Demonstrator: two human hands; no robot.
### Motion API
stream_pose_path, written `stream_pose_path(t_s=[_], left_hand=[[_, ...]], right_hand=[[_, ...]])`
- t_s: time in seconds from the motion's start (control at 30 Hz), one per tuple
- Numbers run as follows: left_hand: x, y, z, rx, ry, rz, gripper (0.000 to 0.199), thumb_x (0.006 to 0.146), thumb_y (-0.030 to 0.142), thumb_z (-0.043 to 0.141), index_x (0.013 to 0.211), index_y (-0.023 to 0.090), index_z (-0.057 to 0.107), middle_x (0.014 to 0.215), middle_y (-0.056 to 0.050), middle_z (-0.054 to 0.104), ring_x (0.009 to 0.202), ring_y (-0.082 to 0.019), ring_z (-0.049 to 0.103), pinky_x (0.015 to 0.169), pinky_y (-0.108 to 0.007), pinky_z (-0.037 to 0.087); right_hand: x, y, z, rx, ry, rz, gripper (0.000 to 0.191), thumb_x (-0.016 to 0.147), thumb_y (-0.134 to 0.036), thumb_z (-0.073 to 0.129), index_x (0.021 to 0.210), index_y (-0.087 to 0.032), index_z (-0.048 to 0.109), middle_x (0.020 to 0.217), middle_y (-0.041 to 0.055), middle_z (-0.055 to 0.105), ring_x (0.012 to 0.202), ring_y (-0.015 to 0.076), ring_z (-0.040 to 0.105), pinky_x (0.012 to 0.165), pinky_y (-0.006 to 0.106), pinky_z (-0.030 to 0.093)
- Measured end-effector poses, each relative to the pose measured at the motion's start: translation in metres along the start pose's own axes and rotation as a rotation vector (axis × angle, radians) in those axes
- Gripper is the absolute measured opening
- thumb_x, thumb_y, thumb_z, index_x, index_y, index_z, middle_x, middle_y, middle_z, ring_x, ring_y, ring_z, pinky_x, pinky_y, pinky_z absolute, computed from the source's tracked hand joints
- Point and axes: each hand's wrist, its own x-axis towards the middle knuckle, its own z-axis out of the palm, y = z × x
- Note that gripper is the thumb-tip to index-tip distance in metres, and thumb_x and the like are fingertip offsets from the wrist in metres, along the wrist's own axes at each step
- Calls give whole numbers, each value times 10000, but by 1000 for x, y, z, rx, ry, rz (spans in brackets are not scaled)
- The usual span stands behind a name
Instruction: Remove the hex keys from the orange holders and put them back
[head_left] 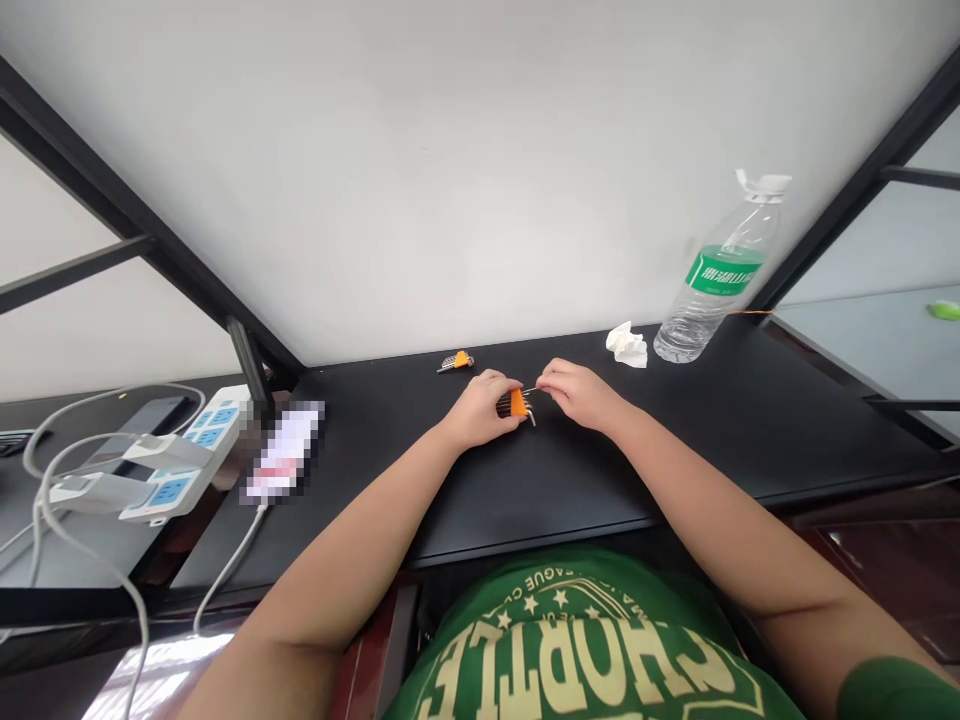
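Bottle [721, 270]: green label, white characters, too small to read. Green shirt [630, 600]: pale block letters and stars, "LEAGUE" partly legible. Holder [518, 402]: bright orange, several thin hex keys through it, one silvery bent end showing; above worktop [540, 480]. Left hand [481, 408]: grip clamped on holder. Right hand [577, 393]: fingertips pinched on one key [529, 390]

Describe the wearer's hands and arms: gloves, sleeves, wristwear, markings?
Left hand and right hand: ungloved, no rings discernible at this size. Forearms uncovered, with no watch, band, cable or marking visible. A plain green short sleeve shows on the right arm, matching the green shirt with cream lettering and stars; the left sleeve is out of frame.
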Motion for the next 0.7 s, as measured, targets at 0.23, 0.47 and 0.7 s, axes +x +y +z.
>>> stream_pose_path(t_s=[0.23,0.47,0.7], left_hand=[[-1,0,0,-40,5,-2,497,782,299,822,1257,224,693,1167,-95,687,1180,-268,626,1048,-447,561],[0,13,1,-99,27,70,496,805,312,829,1274,229,691,1214,-93,688,1187,-252,643,1084,-436,546],[0,17,0,-81,73,86,496,827,318,802,1301,241,677,1249,-102,682,1197,-253,646,1082,-433,541]], right_hand=[[1,-8,1,84,11,29,272,1011,-202,494,1018,-212,766,1045,79,675,869,171,642,814,332,537],[5,-15,-1,523,54,265,129,892,-319,703,940,-206,743,955,38,699,815,153,641,764,312,534],[6,-11,8,1061,-113,611,426,775,-524,846,840,-161,632,621,-28,557,545,76,475,521,214,366]])
